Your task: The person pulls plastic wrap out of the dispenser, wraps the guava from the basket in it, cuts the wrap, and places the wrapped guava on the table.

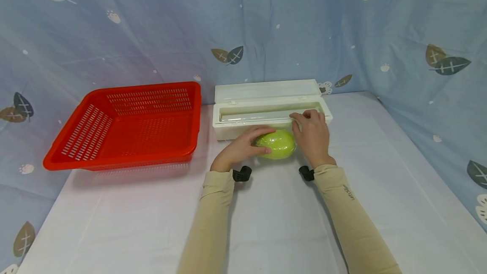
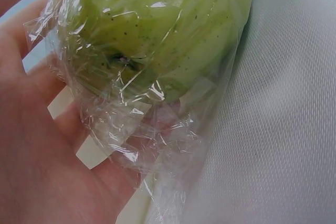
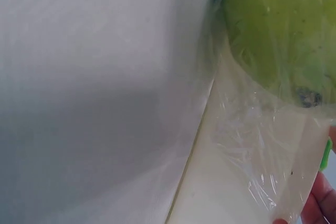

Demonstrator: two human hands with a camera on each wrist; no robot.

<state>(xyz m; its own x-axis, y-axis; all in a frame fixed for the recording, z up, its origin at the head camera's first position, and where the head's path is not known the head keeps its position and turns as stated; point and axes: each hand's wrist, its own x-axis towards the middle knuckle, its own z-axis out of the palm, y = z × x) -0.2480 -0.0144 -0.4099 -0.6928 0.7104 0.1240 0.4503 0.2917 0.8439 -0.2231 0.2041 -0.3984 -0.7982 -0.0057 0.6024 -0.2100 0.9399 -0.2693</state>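
Observation:
Clear cling film wraps a yellow-green oval fruit (image 1: pixel 279 144) with small dark specks and a dark end. My left hand (image 1: pixel 243 143) curls round its left side, and loose film (image 2: pixel 152 140) bunches near the palm. Behind the fruit stands a white cling film box (image 1: pixel 232 130), its lid (image 1: pixel 266 91) raised and a film roll (image 1: pixel 255 116) inside. Film stretches between the fruit and the box in the right wrist view. My right hand (image 1: pixel 313 136) grips the box's front rim near its right end, beside a small bright green piece (image 3: pixel 326 155); its exact hold on film or piece is partly hidden.
A red slotted plastic basket (image 1: pixel 182 143) stands to the left of the box on the white-covered table (image 1: pixel 277 223). A blue patterned cloth (image 1: pixel 266 24) hangs behind and along the sides. Both wrists carry small black cameras.

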